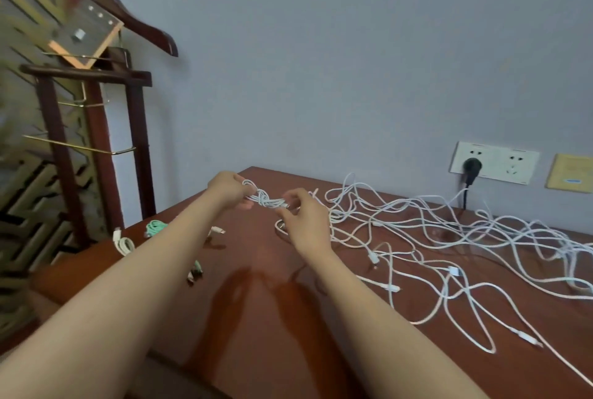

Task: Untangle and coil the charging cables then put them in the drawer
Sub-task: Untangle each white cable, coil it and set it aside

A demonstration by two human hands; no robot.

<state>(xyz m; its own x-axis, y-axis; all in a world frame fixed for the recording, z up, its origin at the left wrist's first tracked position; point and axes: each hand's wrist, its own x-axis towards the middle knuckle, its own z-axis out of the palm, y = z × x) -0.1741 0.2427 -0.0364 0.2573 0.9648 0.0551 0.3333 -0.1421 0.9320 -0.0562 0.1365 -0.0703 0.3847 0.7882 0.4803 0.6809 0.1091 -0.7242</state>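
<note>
Both hands held a small white cable bundle (265, 200) up over the brown table (256, 328). The left hand (228, 190) curled around one end. The right hand (305, 222) pinched the other end with its fingertips. A big messy pile of white cables (449, 238) lay just right of the right hand. A coiled green cable (155, 228) lay left of the left arm.

A furnished room, home or hotel: wooden valet stand (86, 73) with hanger (150, 29), polished desk (256, 270), wall sockets (510, 162).
</note>
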